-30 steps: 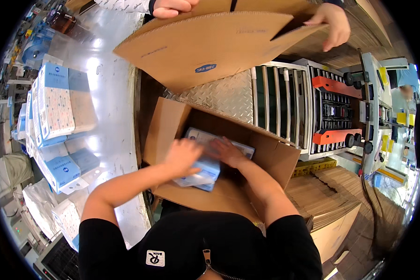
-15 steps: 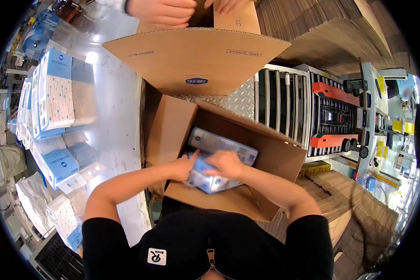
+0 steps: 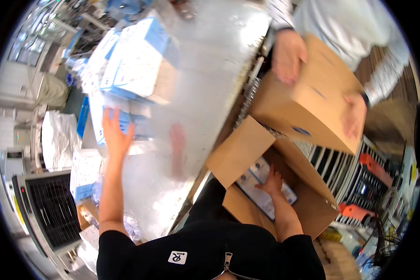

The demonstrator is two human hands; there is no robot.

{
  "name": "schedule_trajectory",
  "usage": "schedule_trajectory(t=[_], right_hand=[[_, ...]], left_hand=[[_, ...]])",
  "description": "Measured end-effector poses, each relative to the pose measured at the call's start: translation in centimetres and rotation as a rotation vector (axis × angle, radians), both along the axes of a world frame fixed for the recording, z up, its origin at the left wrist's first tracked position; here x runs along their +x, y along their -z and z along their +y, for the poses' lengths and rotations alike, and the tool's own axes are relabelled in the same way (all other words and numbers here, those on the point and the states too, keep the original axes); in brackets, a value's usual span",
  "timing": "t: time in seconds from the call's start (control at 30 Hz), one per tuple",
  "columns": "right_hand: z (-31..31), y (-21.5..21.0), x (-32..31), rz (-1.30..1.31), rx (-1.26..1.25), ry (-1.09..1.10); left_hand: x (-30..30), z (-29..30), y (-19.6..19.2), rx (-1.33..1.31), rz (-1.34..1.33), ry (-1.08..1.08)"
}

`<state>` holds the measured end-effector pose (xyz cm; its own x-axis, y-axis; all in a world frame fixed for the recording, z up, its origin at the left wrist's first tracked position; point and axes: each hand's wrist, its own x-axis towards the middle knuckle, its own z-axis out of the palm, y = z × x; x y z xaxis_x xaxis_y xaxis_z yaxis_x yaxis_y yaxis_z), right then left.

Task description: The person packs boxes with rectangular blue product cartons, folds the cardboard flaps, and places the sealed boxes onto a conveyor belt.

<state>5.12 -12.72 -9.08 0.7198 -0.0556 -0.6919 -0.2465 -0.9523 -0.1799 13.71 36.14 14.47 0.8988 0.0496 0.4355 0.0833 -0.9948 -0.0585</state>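
My left hand (image 3: 116, 133) is stretched out over the metal table, fingers spread, beside a light blue and white package (image 3: 137, 122). Whether it touches that package I cannot tell. Inside an open brown carton (image 3: 247, 148), my right hand (image 3: 271, 182) lies with its fingers apart on flat blue and white packages (image 3: 261, 198). These packages rest side by side on the carton's bottom, partly covered by my hand. Nothing is gripped in either hand.
Taller stacked blue and white packages (image 3: 137, 56) stand on the metal table (image 3: 205, 60). Across from me, a co-worker's hands handle another brown carton (image 3: 308, 93). A roller conveyor (image 3: 333, 165) with orange parts (image 3: 375, 169) lies at the right, a black-grilled appliance (image 3: 53, 210) at the left.
My view has swung left. My left hand has left the carton and reached toward the packages on the table. My right hand stays inside. The co-worker's carton has been turned over onto its side.
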Motion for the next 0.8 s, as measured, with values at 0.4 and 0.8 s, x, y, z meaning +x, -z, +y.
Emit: schedule_trajectory(t=[0.4, 0.8], right_hand=[[11.5, -21.8, 6.3, -0.689, 0.685, -0.518], [29.0, -25.9, 6.3, -0.653, 0.569, -1.302]], left_hand=[[-15.5, 1.1, -2.3, -0.543, 0.661, -0.112], [6.1, 13.4, 2.4, -0.584, 0.273, -0.340]])
